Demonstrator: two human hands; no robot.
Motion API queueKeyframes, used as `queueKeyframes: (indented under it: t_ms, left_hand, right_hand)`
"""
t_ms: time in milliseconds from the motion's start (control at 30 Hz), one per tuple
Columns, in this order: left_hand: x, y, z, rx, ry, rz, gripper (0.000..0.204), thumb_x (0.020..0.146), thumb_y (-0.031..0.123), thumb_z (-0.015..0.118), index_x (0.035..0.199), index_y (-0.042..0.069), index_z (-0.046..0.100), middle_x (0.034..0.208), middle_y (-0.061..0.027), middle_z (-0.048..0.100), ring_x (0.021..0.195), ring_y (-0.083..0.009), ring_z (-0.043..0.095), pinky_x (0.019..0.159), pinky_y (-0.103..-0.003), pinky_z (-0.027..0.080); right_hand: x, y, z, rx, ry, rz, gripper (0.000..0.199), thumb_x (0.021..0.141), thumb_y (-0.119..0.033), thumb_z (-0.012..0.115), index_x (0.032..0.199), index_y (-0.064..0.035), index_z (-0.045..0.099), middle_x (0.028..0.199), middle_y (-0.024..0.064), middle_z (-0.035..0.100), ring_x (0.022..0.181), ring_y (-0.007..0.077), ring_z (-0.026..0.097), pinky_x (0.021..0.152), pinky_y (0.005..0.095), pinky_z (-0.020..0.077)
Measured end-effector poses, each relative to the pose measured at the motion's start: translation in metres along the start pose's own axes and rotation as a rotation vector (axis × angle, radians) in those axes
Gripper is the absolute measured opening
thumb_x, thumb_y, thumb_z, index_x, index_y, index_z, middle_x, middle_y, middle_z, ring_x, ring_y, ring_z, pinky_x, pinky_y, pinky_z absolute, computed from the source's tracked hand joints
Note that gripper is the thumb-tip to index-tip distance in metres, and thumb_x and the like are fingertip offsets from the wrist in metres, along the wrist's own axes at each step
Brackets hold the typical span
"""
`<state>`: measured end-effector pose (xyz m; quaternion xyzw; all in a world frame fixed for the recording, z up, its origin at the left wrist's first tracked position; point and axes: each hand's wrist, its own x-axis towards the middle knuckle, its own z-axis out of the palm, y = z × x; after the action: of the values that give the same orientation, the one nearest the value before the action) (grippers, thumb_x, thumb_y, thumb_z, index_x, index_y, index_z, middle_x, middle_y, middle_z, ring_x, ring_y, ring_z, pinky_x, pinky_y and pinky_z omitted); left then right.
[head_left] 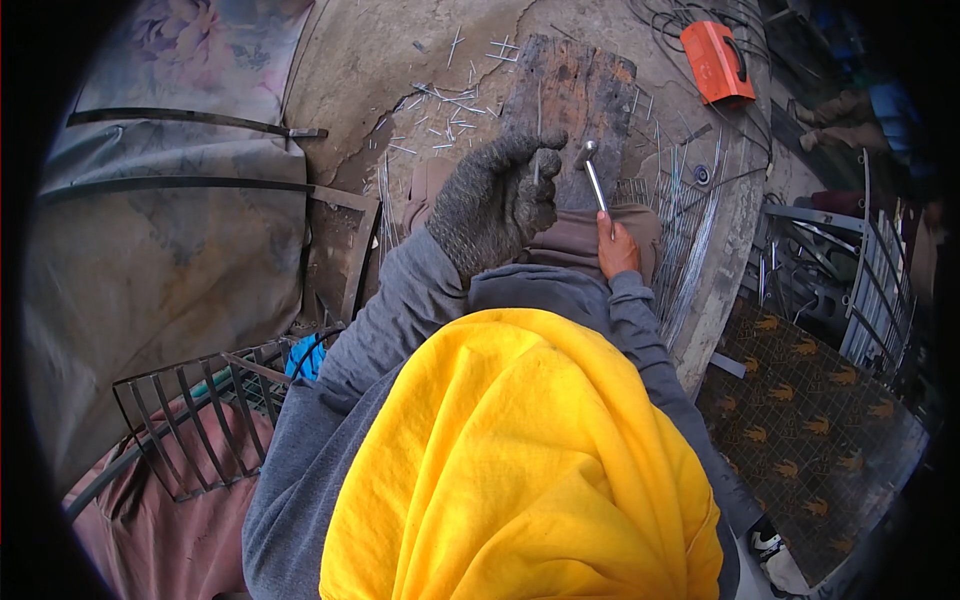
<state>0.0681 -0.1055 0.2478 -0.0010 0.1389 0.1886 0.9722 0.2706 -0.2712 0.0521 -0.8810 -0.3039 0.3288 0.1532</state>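
Note:
My left hand (pixel 490 205), in a dark grey knitted glove, is raised over my lap. Its fingers are closed around a thin metal rod (pixel 540 100) that sticks out past the fingertips. In my bare right hand (pixel 618 248) is the handle of a hammer (pixel 596 180), its metal head pointing away from me. Both hands are at the near end of a worn, scarred wooden board (pixel 570 90), the hammer head over it. Part of the rod is hidden by the glove.
Cut metal rod pieces (pixel 455 105) lie scattered left of the board. Bundled long thin rods (pixel 690 220) lie to the right. An orange machine with a black handle (pixel 717 62) stands far right among cables. A barred metal frame (pixel 195 430) is at left. Another person's legs (pixel 840 115) show at right.

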Motion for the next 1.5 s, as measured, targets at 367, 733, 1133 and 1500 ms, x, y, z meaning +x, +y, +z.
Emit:
queueKeyframes:
  t_ms: [367,733,1133,1500]
  left_hand:
    - [-0.026,-0.007,-0.017,0.269,0.343,-0.092,0.024,0.097,0.018,0.05,0.112,0.002,0.06,0.084,-0.0049,0.067,0.062,-0.013,0.061,0.057,-0.025,0.05]
    - [-0.041,0.091,-0.151,1.718,0.068,-0.468,0.022,0.096,0.023,0.052,0.106,0.006,0.063,0.092,-0.0046,0.064,0.078,-0.0127,0.059,0.073,-0.028,0.049]
    - [-0.019,0.161,-0.26,2.121,0.221,-0.438,0.031,0.092,0.037,0.054,0.105,0.012,0.067,0.096,-0.0077,0.069,0.091,-0.0226,0.063,0.082,-0.036,0.049]
    - [-0.02,0.174,-0.249,2.209,0.289,-0.716,0.037,0.093,0.04,0.049,0.111,0.013,0.066,0.106,-0.0114,0.069,0.098,-0.0295,0.063,0.089,-0.04,0.048]
  right_hand:
    - [0.001,0.001,0.001,0.016,0.014,-0.018,0.076,0.091,-0.069,0.032,0.097,0.0004,0.062,0.102,0.0301,0.062,0.101,0.0499,0.056,0.087,0.0528,0.0431]
    - [-0.002,-0.003,0.0,0.03,0.011,0.005,0.074,0.092,-0.068,0.033,0.096,0.0001,0.062,0.105,0.0291,0.062,0.101,0.0488,0.056,0.087,0.0517,0.0431]
    - [-0.005,-0.007,0.0,0.008,0.02,-0.002,0.071,0.092,-0.066,0.035,0.096,0.0,0.062,0.103,0.0288,0.062,0.1,0.0488,0.056,0.087,0.0514,0.043]
    - [-0.006,-0.014,-0.004,-0.015,0.046,0.005,0.07,0.092,-0.066,0.038,0.092,-0.0007,0.062,0.098,0.0278,0.063,0.097,0.0485,0.057,0.083,0.0506,0.0438]
